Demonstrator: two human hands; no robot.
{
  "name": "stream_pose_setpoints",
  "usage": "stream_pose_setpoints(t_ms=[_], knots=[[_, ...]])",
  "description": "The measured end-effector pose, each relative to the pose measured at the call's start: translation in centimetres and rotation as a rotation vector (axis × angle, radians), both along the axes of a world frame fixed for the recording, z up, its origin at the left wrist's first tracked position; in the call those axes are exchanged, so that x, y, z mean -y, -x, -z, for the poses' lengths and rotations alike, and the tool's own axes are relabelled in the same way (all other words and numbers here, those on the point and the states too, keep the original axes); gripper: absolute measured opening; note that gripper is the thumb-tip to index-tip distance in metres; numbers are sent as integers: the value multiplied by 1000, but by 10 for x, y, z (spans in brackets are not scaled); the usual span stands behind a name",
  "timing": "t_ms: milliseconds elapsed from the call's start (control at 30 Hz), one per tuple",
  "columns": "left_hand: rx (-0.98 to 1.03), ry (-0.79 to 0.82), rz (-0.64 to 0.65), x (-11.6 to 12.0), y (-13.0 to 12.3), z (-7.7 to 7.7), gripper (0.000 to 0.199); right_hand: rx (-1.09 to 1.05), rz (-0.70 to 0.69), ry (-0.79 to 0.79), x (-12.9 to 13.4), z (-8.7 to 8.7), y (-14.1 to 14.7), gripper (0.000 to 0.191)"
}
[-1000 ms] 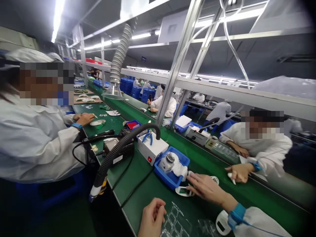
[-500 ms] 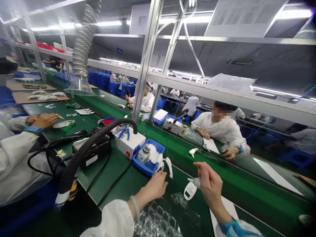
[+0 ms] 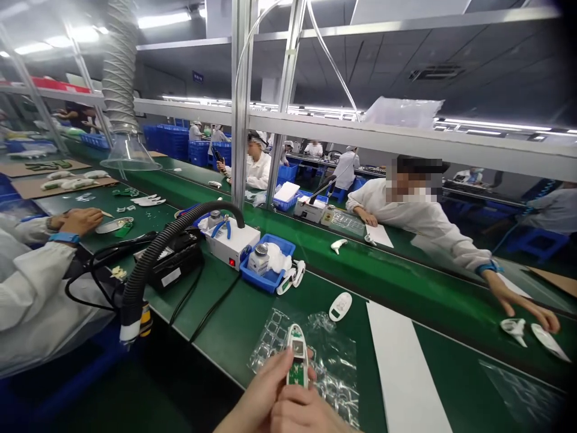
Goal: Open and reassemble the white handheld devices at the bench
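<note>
Low in the middle of the head view, both my hands meet around a white handheld device housing (image 3: 293,332). Its inner side faces up, showing a green circuit board (image 3: 296,374) and a grey square part. My left hand (image 3: 265,385) grips it along the left edge, thumb on the rim. Closed about its lower end is my right hand (image 3: 309,412), whose fingers are partly hidden. Beneath and beside them lie clear plastic blister trays (image 3: 336,391). A white oval cover (image 3: 341,307) rests on the green bench just beyond.
A blue tray (image 3: 268,264) holds a metal-topped bottle and white cloth, with white housings (image 3: 292,276) beside it. A white box (image 3: 232,243) and black hose (image 3: 180,225) stand left. White paper (image 3: 401,367) lies right. Across the green belt (image 3: 360,270), a co-worker's hand (image 3: 518,300) reaches over white parts.
My hands, apart before near the blue tray and the oval cover, have come together closer to me around the housing. The co-worker opposite has stretched an arm to white parts on the belt.
</note>
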State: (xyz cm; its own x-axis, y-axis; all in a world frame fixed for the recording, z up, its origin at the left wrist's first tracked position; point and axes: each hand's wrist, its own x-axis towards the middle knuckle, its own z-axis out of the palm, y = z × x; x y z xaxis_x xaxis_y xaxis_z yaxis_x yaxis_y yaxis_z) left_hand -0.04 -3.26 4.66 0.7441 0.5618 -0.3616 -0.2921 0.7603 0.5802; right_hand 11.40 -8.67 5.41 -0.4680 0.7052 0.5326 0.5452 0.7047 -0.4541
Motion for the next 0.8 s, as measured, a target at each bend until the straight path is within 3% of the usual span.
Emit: stream_pose_setpoints(t_ms=[100,200,267,333,433,533,600,700,800], knots=[[-41,-21,-110,7,-2,12,49,-182,196,40,5,-3,-14,14],[-98,-175,-46,15,5,20,58,-374,418,290,5,-16,-24,11],[-150,-271,8,19,11,24,60,-463,458,467,2,-22,-25,9],[-215,-330,26,23,14,26,62,-477,436,526,2,-21,-22,11],[-299,-343,12,26,15,28,68,-406,430,452,10,-12,-9,14],[-316,-184,-95,23,16,28,65,-178,357,98,18,0,4,18],[-268,-83,-188,16,18,26,61,-73,377,-14,13,7,-2,19],[-165,-56,-180,6,23,24,59,3,672,233,-15,15,-41,18],[-176,-62,-156,5,27,26,63,84,820,279,-49,28,-88,18]])
